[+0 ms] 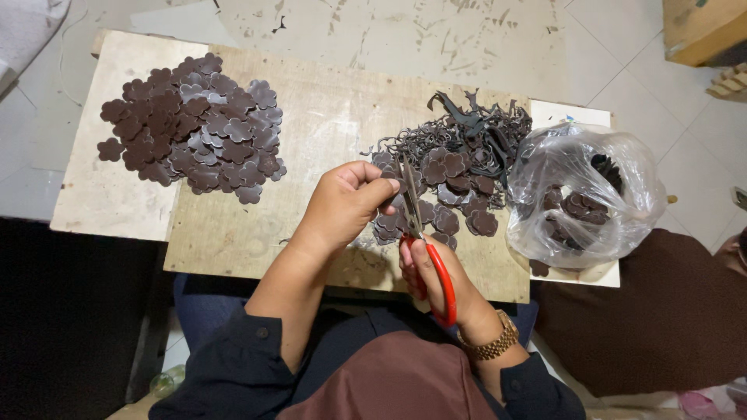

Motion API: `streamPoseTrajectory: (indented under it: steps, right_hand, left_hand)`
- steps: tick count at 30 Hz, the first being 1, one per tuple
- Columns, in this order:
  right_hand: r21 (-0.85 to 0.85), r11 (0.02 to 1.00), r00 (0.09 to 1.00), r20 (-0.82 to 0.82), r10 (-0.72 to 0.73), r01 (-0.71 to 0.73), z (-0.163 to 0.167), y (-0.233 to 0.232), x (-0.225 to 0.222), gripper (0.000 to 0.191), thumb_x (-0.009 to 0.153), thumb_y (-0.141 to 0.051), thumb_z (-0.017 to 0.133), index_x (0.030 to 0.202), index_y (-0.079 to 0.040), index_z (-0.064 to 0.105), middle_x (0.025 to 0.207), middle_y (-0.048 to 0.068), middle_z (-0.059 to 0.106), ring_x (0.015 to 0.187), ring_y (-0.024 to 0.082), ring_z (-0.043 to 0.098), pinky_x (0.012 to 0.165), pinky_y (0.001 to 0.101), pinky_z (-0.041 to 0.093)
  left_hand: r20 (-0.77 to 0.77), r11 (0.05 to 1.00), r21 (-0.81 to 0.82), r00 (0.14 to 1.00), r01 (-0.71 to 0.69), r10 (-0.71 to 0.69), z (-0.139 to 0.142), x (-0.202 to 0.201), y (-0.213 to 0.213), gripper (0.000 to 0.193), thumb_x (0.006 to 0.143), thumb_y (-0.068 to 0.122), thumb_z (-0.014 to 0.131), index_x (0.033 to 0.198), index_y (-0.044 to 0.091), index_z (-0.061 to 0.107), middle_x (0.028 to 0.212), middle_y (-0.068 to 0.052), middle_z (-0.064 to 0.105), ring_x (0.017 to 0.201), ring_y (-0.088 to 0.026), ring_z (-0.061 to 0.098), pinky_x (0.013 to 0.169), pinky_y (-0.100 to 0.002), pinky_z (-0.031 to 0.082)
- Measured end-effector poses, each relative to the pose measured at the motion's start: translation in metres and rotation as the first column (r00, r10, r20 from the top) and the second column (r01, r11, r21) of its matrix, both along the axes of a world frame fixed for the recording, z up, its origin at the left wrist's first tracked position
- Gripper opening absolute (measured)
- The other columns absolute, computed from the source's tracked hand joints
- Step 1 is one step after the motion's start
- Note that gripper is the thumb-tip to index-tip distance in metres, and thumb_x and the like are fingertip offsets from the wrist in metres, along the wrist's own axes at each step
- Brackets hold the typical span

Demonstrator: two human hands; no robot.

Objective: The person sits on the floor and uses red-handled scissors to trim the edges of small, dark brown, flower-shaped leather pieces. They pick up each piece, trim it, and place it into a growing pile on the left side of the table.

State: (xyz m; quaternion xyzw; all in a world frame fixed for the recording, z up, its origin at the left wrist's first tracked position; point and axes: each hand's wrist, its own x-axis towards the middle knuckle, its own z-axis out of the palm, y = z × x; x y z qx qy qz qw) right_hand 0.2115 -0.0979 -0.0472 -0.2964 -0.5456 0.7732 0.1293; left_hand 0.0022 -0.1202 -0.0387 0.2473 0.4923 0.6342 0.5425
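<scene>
My right hand (436, 276) grips red-handled scissors (424, 241), blades pointing up and away. My left hand (346, 202) pinches a small dark brown flower-shaped piece (393, 190) right at the blades. Both hands hover over the near edge of a wooden board (327, 132). Just beyond the blades lies a heap of brown flower-shaped pieces mixed with dark offcut strips (459, 167). A large pile of trimmed brown flower pieces (194, 128) sits at the board's far left.
A clear plastic bag (583, 194) with more brown pieces rests on a white panel at the right. A cardboard box (700, 27) stands on the tiled floor at the top right. A brown cushion (669, 319) lies at the lower right.
</scene>
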Motion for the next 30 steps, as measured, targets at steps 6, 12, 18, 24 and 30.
streamPoseTrajectory:
  steps: [6, 12, 18, 24, 30]
  right_hand:
    - [0.007, 1.000, 1.000, 0.015, 0.006, -0.006, 0.001, 0.001, -0.001, 0.046, 0.103, -0.053, 0.046, 0.086, -0.010, 0.049, 0.067, -0.004, 0.041, 0.052, 0.007, 0.036, 0.045, 0.0237, 0.033]
    - [0.022, 1.000, 0.999, 0.040, 0.002, -0.003, 0.003, 0.001, 0.000, 0.043, 0.105, -0.049, 0.046, 0.088, -0.010, 0.050, 0.068, -0.005, 0.041, 0.053, 0.006, 0.035, 0.045, 0.0232, 0.032]
    - [0.086, 0.996, 0.998, 0.054, 0.030, -0.035, 0.004, 0.003, 0.002, 0.044, 0.104, -0.051, 0.044, 0.090, -0.010, 0.052, 0.068, -0.003, 0.044, 0.054, 0.007, 0.039, 0.047, 0.0227, 0.036]
    - [0.095, 0.994, 0.998, 0.001, 0.056, -0.056, 0.004, 0.001, 0.003, 0.045, 0.104, -0.053, 0.043, 0.096, -0.010, 0.052, 0.078, -0.004, 0.047, 0.063, 0.006, 0.044, 0.055, 0.0221, 0.042]
    - [0.101, 0.993, 0.998, 0.034, 0.053, -0.056, 0.003, 0.002, 0.005, 0.044, 0.104, -0.052, 0.044, 0.097, -0.009, 0.052, 0.078, -0.004, 0.046, 0.064, 0.006, 0.042, 0.056, 0.0226, 0.041]
  left_hand:
    - [-0.072, 1.000, -0.008, 0.997, -0.012, 0.011, -0.003, -0.004, -0.001, 0.008, 0.090, 0.009, 0.071, 0.091, 0.001, 0.068, 0.082, -0.004, 0.071, 0.066, -0.008, 0.062, 0.061, -0.022, 0.052]
    - [-0.070, 0.999, 0.047, 0.997, -0.019, 0.022, -0.008, -0.007, 0.000, 0.009, 0.091, 0.008, 0.072, 0.094, 0.002, 0.066, 0.085, -0.003, 0.070, 0.071, -0.007, 0.062, 0.062, -0.023, 0.052]
    - [-0.091, 0.999, 0.035, 0.996, -0.011, 0.015, -0.007, -0.008, -0.001, 0.008, 0.091, 0.010, 0.071, 0.094, 0.003, 0.067, 0.085, -0.002, 0.071, 0.071, -0.007, 0.062, 0.063, -0.023, 0.052]
    - [-0.040, 0.997, 0.071, 0.999, 0.006, -0.003, -0.005, -0.002, -0.001, 0.005, 0.091, 0.007, 0.070, 0.093, 0.003, 0.067, 0.084, -0.002, 0.070, 0.072, -0.007, 0.062, 0.066, -0.023, 0.053]
    - [-0.140, 1.000, -0.019, 0.990, -0.008, 0.005, 0.004, 0.001, -0.005, 0.007, 0.089, 0.011, 0.070, 0.089, 0.005, 0.067, 0.080, -0.001, 0.069, 0.067, -0.005, 0.058, 0.057, -0.021, 0.048]
